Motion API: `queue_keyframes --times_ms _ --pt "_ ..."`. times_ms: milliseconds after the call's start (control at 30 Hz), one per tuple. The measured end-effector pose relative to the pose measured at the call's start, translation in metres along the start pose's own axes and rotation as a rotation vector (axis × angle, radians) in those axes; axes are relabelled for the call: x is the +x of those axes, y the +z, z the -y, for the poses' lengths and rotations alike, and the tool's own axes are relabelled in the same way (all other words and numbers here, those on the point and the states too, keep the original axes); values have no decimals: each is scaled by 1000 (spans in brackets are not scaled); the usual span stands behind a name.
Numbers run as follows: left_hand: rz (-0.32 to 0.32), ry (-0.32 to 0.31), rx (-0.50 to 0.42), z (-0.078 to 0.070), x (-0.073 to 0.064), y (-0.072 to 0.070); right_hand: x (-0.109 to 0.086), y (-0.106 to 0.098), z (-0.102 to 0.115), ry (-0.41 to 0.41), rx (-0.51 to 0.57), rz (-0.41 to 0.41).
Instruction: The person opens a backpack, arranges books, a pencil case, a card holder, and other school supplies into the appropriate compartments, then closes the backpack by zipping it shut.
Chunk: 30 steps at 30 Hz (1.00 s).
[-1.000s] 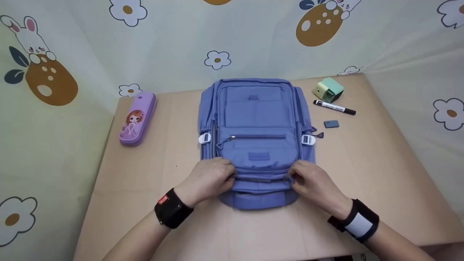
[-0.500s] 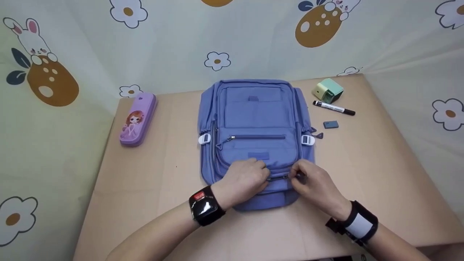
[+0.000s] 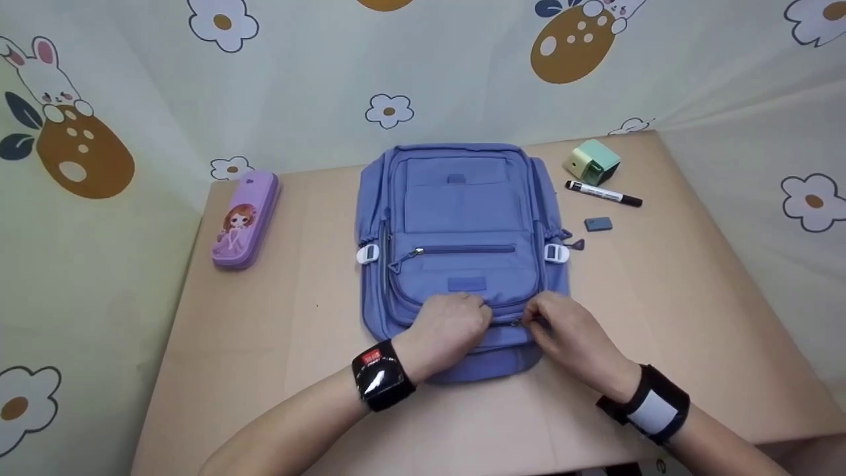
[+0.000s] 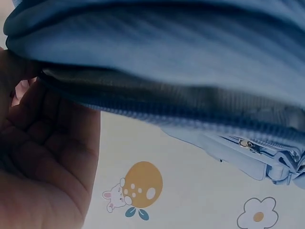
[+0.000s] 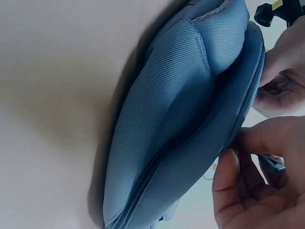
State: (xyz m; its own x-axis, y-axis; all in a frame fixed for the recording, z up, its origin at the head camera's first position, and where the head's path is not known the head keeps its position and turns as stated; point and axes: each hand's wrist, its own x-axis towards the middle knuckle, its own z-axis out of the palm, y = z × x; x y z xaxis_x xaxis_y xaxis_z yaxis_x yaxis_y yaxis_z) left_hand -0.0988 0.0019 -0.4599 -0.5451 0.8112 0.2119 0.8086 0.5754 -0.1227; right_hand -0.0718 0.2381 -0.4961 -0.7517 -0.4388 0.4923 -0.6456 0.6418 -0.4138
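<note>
A blue backpack [image 3: 466, 211] lies front side up on the table. The left hand [image 3: 448, 328] grips the fabric along the front pocket near the bag's bottom. In the left wrist view, the pocket's zipper teeth [image 4: 190, 118] run away from that hand beside a parted opening with a grey lining [image 4: 143, 86]. To the right, the right hand [image 3: 574, 334] pinches the zipper pull at the zipper's right end, by the slider [image 3: 517, 323]. Its fingers [image 5: 226, 171] meet the pocket edge in the right wrist view and hide most of the pull.
A purple pencil case [image 3: 244, 221] lies on the table [image 3: 291, 390] at the left. Beyond the bag's right side are a green and yellow pencil sharpener [image 3: 593, 162], a black and white marker [image 3: 603, 194] and a small dark-blue block [image 3: 598, 224]. Patterned cloth [image 3: 310, 86] hangs behind.
The left hand has moved right along the pocket, from its left end to near the middle. The right hand keeps its place at the zipper's right end.
</note>
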Motion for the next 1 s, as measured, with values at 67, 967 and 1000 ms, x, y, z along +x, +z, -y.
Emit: queue_keyframes --times_ms 67,967,1000 --pt "-3 -5 -4 0 0 0 -1 -1 -4 -21 -19 10" --pt "-84 -33 -99 3 -4 1 -6 -6 -42 165 -208 5" --pt "-84 -39 -109 3 -4 1 -6 -6 -43 176 -207 10"
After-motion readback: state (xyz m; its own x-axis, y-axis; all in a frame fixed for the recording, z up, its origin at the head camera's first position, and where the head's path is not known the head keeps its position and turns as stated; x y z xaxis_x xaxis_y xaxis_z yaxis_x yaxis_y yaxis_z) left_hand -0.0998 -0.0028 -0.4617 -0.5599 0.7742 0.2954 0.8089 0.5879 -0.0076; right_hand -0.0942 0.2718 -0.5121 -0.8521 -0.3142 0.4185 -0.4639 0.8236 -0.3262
